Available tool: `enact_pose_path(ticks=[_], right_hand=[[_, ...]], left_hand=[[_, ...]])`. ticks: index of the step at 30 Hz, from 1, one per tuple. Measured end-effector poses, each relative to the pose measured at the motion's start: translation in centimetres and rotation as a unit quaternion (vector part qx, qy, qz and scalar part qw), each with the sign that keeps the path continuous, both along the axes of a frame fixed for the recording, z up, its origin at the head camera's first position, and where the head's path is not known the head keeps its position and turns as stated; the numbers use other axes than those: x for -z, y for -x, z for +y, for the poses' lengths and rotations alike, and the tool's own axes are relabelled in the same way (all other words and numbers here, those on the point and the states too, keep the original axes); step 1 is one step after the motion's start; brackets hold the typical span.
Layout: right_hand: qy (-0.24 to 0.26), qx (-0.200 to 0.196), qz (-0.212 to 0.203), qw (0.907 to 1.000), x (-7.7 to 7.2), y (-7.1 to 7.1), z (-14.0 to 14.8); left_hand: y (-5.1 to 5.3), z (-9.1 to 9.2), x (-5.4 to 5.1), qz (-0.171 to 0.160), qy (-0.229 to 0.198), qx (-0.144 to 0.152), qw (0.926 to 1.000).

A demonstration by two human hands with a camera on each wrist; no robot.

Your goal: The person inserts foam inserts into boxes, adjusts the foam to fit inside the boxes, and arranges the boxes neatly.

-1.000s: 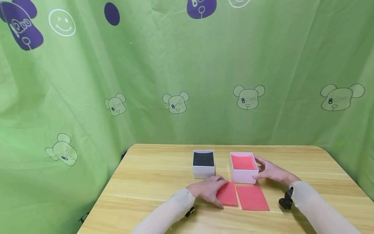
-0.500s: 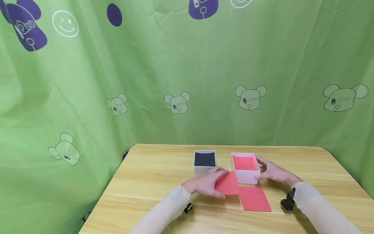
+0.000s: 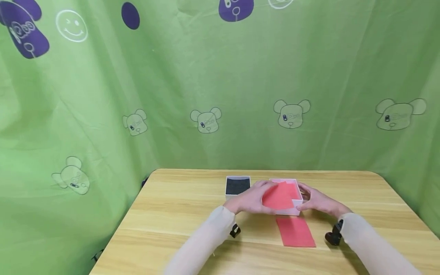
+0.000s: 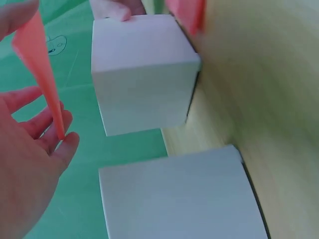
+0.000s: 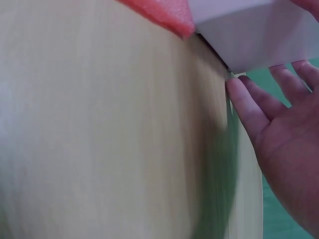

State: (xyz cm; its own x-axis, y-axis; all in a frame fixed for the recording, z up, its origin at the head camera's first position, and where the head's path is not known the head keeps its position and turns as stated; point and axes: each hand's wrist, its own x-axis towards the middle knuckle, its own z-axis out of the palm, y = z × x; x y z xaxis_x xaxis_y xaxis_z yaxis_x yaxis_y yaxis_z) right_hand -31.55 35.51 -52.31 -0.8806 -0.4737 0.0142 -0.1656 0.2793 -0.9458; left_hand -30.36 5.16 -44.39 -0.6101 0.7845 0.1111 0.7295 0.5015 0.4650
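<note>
My left hand (image 3: pixel 252 199) pinches a thin, soft red sheet (image 3: pixel 280 196) by its edges, thumb on one side and fingers on the other. In the left wrist view this sheet (image 4: pixel 39 59) stands edge-on, slightly bowed. It hangs over a white box (image 3: pixel 293 211) that has red sheets in it, partly covering the opening; whether it touches them I cannot tell. At that box's right side my right hand (image 3: pixel 317 201) grips the wall, thumb at the front corner and fingers farther back. Another red sheet (image 3: pixel 296 232) lies flat on the table in front of the box.
Left of the red-filled box stands a second white box (image 4: pixel 174 194) holding black sheets (image 3: pixel 238 185), partly behind my left hand. Both boxes stand on a wooden table (image 3: pixel 165 214). A green patterned curtain (image 3: pixel 240 76) hangs behind the table.
My left hand has lifted the left red sheet from the table and carried it up and forward, over the red-filled box. The right hand has stayed at the box.
</note>
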Motion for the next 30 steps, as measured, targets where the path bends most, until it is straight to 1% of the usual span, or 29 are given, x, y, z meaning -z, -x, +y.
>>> enact_pose_path(ticks=[2, 7, 10, 17, 21, 23, 28, 30], right_hand=[[0.002, 0.003, -0.008, 1.0, -0.1, 0.1, -0.2], [0.015, -0.002, -0.01, 0.9998, -0.2, 0.3, -0.6], [0.029, -0.004, -0.012, 0.9995, -0.2, 0.3, -0.6], [0.036, 0.007, -0.029, 0.9989, 0.1, 0.0, -0.3], [0.037, 0.009, -0.033, 0.9987, 0.3, -0.3, 0.0], [0.038, 0.007, -0.031, 0.9988, 0.4, -0.4, 0.1], [0.041, 0.009, -0.027, 0.9988, 0.5, -0.3, 0.0], [0.041, 0.006, -0.02, 0.9989, 0.4, -0.2, 0.0]], left_hand=[[0.5, 0.6, 0.0, -0.002, 0.006, -0.009, 0.9999], [1.6, 1.9, -0.1, 0.019, 0.028, -0.021, 0.9992], [2.1, 2.5, -0.1, 0.024, 0.038, -0.027, 0.9986], [3.2, 3.9, 0.4, 0.05, 0.067, -0.024, 0.9962], [3.5, 4.8, 0.8, 0.047, 0.071, -0.027, 0.996], [3.6, 5.1, 0.9, 0.039, 0.07, -0.031, 0.9963], [3.7, 5.6, 1.1, 0.023, 0.07, -0.037, 0.9966], [3.7, 5.8, 1.1, 0.023, 0.071, -0.037, 0.9965]])
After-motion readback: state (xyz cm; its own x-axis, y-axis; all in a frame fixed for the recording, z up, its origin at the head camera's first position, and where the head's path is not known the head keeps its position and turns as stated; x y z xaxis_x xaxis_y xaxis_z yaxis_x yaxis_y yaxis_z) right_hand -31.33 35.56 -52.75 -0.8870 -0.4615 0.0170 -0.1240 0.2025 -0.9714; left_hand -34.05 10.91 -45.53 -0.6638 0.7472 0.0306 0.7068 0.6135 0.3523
